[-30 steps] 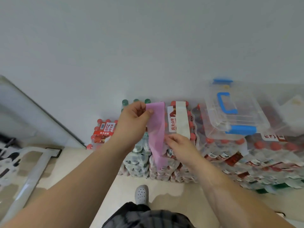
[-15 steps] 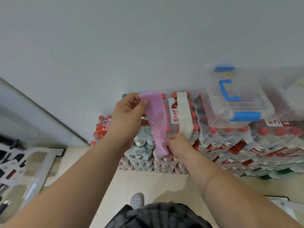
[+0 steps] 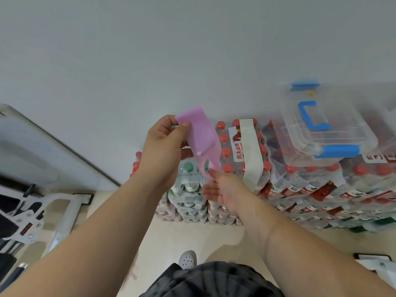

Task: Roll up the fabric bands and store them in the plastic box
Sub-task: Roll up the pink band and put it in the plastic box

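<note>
My left hand pinches the top end of a pink fabric band, which hangs down in front of the stacked bottles. My right hand is below it, palm up, with its fingertips touching the band's lower end. A white fabric band lies draped over a pack of red-capped bottles just to the right. The clear plastic box with a blue handle and blue latches sits closed on the bottle packs at the right.
Shrink-wrapped packs of water bottles are stacked against the white wall, forming the work surface. A white metal frame stands on the floor at the left. My shoe shows on the beige floor below.
My left hand has lifted the band's top end a little. My right hand has slid down from the band's middle to its lower end and opened palm up.
</note>
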Tool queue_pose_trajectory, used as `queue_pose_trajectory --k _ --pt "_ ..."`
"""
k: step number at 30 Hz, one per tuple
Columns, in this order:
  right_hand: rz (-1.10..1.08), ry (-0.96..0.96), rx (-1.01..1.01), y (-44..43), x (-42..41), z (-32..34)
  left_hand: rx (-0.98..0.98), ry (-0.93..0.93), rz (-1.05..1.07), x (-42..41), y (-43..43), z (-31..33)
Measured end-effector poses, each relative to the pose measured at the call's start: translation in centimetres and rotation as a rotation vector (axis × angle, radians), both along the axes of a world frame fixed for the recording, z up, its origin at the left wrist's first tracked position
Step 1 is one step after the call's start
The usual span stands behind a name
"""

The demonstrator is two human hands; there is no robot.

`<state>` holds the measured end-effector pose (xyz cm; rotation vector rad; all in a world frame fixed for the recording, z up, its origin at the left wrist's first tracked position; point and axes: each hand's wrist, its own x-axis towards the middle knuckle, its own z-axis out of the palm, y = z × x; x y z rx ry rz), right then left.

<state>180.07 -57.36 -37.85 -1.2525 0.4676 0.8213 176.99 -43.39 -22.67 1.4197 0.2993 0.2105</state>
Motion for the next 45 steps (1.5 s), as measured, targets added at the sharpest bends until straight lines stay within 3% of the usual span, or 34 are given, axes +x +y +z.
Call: queue_pose_trajectory --k 3,7,12,17,23,26,30,36,39,42,45 --pt "-0.074 -0.066 -0.028 -0.1 0.7 -0.2 0.01 -0.03 0.016 0.2 0.6 0.3" --pt "-0.113 -0.089 -0.009 -2.3 0.7 -0.8 0.139 0.005 0.209 0.5 2.4 -0.7" --pt "-0.134 -0.068 0.214 -7.0 -0.7 -0.7 0.152 0.184 0.341 0.4 5.1 -4.8" --pt "-0.312 -0.052 0.482 -9.7 -1.7 0.2 -0.115 0.323 0.376 0.0 5.2 -9.1" --pt "-0.539 -0.051 0.576 -10.1 -1.9 1.9 -0.369 0.276 0.35 -0.2 4.3 -10.7" --pt "-0.493 0.0 0.447 -10.3 -2.2 1.9 -0.393 0.219 0.3 0.0 3.5 -10.0" --pt "-0.391 0.08 0.214 -10.7 -2.7 1.0 -0.268 0.118 0.217 0.5 2.3 -7.8" --pt "-0.385 0.154 0.217 -11.7 -3.2 0.0 -0.099 0.014 0.256 0.6 1.1 -5.1" --pt "-0.324 0.16 0.199 -11.5 -3.3 0.0 -0.114 -0.025 0.258 0.2 0.5 -4.7" --pt "-0.136 0.126 0.08 -11.3 -3.3 0.1 -0.153 -0.074 0.194 0.0 -0.1 -4.0" --pt "0.135 -0.003 -0.218 -10.9 -3.4 0.1 -0.093 -0.101 0.093 0.2 -0.6 -3.1"
